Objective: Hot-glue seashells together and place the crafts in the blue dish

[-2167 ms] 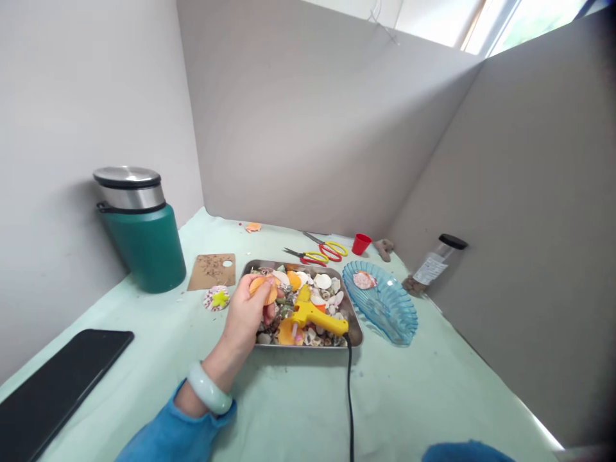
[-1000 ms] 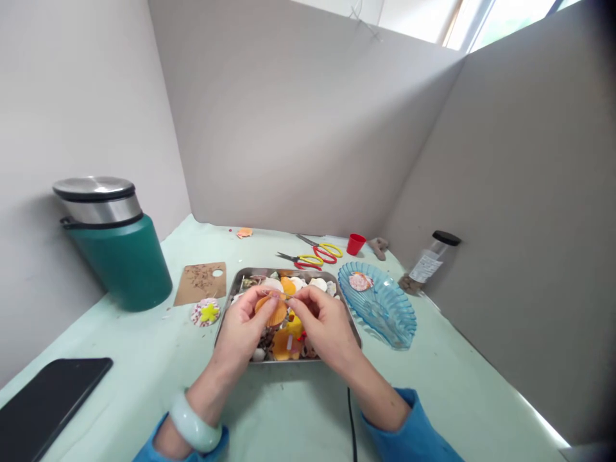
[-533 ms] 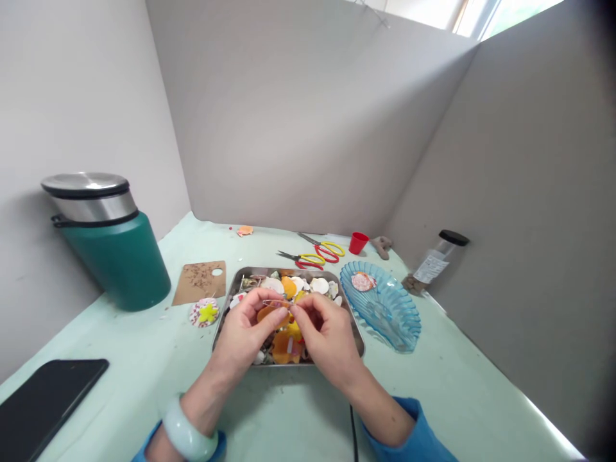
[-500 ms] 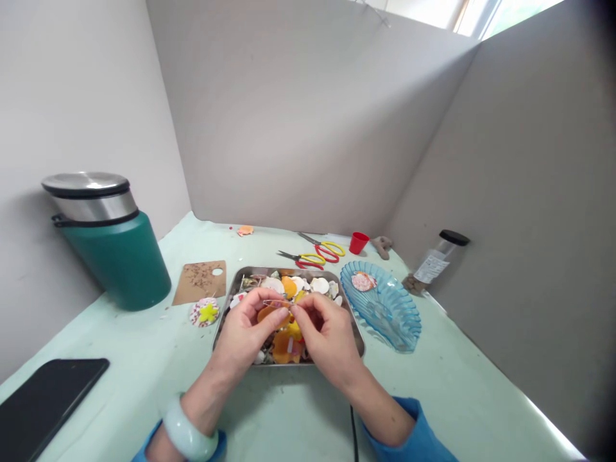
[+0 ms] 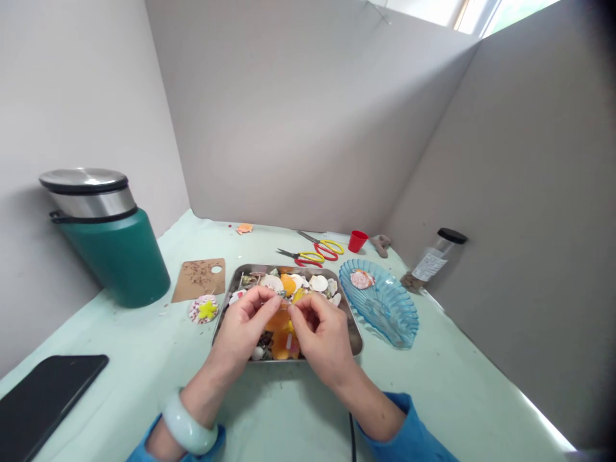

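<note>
Over a metal tray [image 5: 357,339] of shells, my left hand [image 5: 246,321] and my right hand [image 5: 327,333] come together with thumbs and forefingers pinched. A thin strand [image 5: 285,303] runs between their fingertips; whether it is thread or wire I cannot tell. Beneath the hands lie orange pieces [image 5: 280,343] and, farther back, white shells [image 5: 318,283] and an orange shell [image 5: 288,284]. Part of the tray's contents is hidden by my hands.
To the left are a green bottle [image 5: 120,256], a phone [image 5: 48,401], a brown card [image 5: 198,279] and a shell with a yellow flower [image 5: 206,310]. Scissors [image 5: 308,258], a red cup [image 5: 357,241], a blue shell-shaped dish [image 5: 392,305] and a clear jar [image 5: 433,260] stand behind and right.
My fingertips have drawn closer together, and less of the strand shows between them. The left fingers have turned slightly. Objects on the table stay in place; the view has shifted slightly.
</note>
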Demonstrator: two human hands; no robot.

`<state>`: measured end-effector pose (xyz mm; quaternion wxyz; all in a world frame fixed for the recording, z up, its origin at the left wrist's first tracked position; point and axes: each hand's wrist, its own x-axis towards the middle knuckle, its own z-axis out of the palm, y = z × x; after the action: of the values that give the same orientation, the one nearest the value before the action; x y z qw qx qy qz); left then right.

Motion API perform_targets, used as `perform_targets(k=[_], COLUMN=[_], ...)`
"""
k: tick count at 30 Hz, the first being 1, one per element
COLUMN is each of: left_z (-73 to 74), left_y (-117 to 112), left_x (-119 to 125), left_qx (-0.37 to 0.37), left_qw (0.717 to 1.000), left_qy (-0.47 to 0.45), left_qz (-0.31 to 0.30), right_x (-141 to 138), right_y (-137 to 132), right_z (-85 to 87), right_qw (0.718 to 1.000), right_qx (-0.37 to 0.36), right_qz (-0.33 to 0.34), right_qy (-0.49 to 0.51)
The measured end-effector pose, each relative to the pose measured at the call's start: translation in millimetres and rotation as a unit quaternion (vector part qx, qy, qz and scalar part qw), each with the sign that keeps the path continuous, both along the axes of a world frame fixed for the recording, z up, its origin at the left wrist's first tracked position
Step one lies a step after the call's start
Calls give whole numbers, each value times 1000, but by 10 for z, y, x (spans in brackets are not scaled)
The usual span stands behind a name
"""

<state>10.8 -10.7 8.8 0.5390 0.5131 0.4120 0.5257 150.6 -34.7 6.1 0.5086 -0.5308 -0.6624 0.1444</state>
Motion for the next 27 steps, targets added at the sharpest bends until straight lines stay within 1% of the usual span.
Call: perform_targets(k=[3,7,10,16,22,27], left_z=[-3,-47,-81,-73,-65,-89], left_y=[1,16,25,21,41,34], left_x=[0,-15,-27,-15,-14,-40], left_qx=[-17,-34,-42,-48,-54,-43], left_qw=[1000,999,997,996,996,997], left_qy=[-5,-23,-46,-64,-51,-42], left_qz=[-8,-28,-38,-46,-58,-56], right_x=[-4,-1,9,27,25,15], right_y=[1,11,18,10,17,32], right_z=[-1,-19,-28,-21,-28,-51], right_qw=[1000,1000,1000,997,996,992], right_qx=[4,-3,2,51,70,106], right_qz=[1,2,18,65,52,62], right_qy=[2,5,4,-2,15,10])
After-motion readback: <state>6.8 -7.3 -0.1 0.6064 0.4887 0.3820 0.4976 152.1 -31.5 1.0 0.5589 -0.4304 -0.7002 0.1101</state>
